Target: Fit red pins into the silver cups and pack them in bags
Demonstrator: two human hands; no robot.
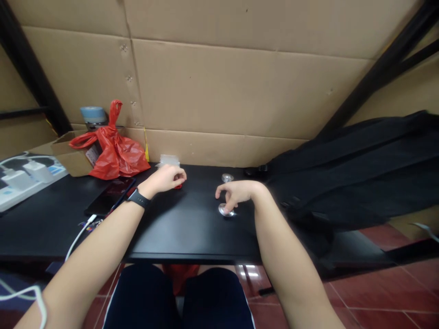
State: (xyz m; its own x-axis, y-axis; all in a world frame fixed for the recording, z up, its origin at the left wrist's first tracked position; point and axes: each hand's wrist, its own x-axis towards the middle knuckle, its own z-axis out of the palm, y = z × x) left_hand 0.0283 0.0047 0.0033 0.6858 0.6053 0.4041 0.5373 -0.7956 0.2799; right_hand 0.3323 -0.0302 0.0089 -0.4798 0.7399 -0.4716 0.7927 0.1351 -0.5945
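Note:
My left hand (168, 177), with a dark watch on its wrist, is over the table with its fingers curled in. A small red thing (178, 186) shows just under its fingertips; whether the fingers grip it is hidden. Behind that hand lies a clear plastic piece (169, 160). My right hand (239, 191) reaches down with thumb and fingers apart. Its thumb tip is over a shiny, clear round disc (222, 211) on the table and seems to touch it. A second shiny round piece (227, 177) lies just beyond that hand.
On the left of the black table (192, 228) are a tied red plastic bag (118, 153), a cardboard box (70, 157), a blue-lidded bottle (93, 114), a phone (111, 196) with a white cable, and a power strip (32, 183). Black fabric (360, 169) covers the right side. Cardboard (219, 87) stands behind.

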